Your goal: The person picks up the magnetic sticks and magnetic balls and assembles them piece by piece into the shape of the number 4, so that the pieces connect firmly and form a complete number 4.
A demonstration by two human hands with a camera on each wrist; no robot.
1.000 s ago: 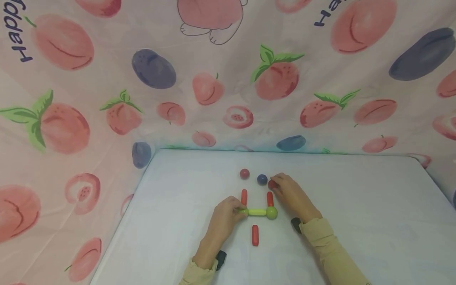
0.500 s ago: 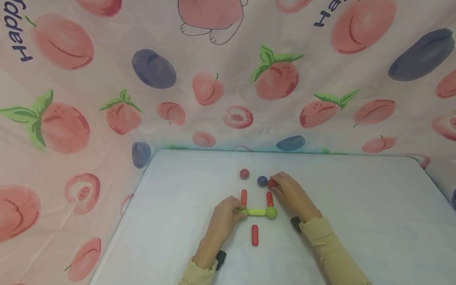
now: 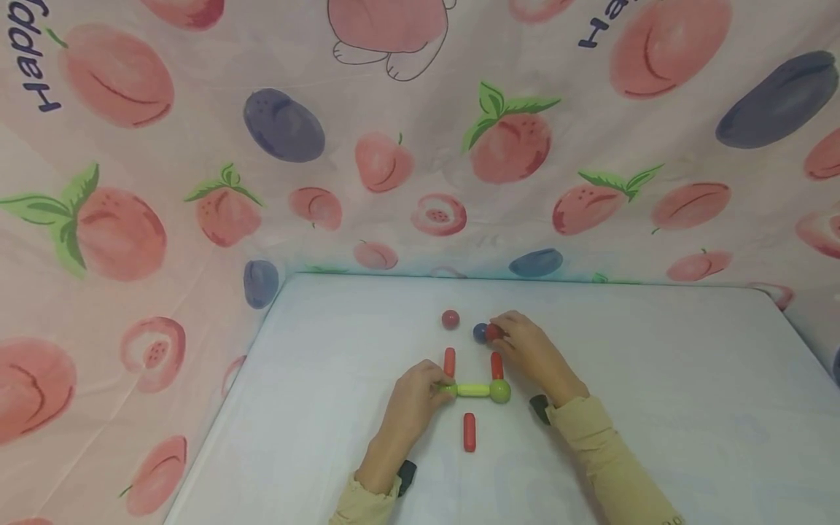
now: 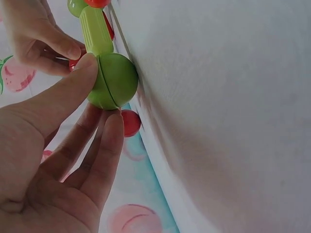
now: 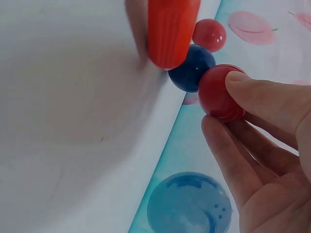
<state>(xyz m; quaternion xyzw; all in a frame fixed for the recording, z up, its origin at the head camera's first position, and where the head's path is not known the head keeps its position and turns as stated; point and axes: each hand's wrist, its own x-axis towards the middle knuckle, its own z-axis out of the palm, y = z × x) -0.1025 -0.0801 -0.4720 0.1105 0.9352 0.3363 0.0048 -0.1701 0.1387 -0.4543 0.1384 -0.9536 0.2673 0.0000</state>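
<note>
Probably light, stiff and slippery, the red ball (image 5: 215, 94) (head view, just below and right of centre) is pinched by the right hand (image 3: 527, 345), best held across its middle; at lower centre, the left hand (image 3: 413, 397) pinches a green ball (image 4: 118, 80).

Premises type not determinable beyond a screened-off work corner: a white-topped bench (image 3: 315, 350), its far and left edges closed in by hanging cloth (image 3: 420, 102) printed with peaches (image 3: 118, 76) and lettering (image 3: 28, 62).

Lettering (image 3: 29, 70) on the fruit-patterned cloth (image 3: 446, 109) reads "Happ" and "Ha".
</note>
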